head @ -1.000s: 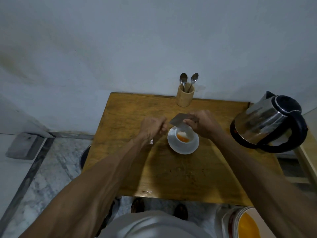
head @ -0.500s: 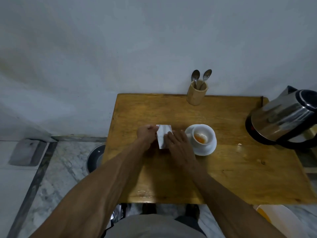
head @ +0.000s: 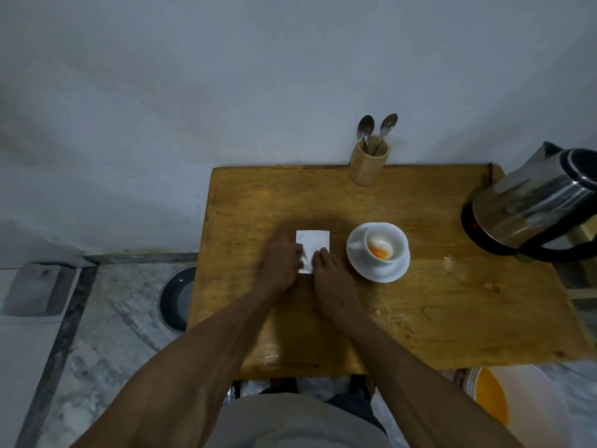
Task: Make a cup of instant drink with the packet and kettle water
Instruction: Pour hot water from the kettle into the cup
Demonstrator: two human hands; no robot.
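A white packet [head: 314, 245] lies flat on the wooden table [head: 420, 318], left of the cup. My left hand [head: 280, 263] pinches its left edge and my right hand [head: 328, 279] presses fingertips on its lower right part. The white cup [head: 382, 244] stands on a white saucer [head: 378, 273] and holds white and orange powder. A steel kettle [head: 536, 202] with a black handle sits at the table's right edge, apart from both hands.
A wooden holder [head: 366, 163] with two spoons [head: 376, 127] stands at the table's back edge by the wall. A dark round bowl [head: 176, 299] lies on the floor left of the table. A white bucket with orange inside [head: 504, 402] is at lower right.
The packet left the cup, where my right hand held it tilted, and now lies flat on the table. Both hands came down onto it, left of the cup. The camera view shifted left.
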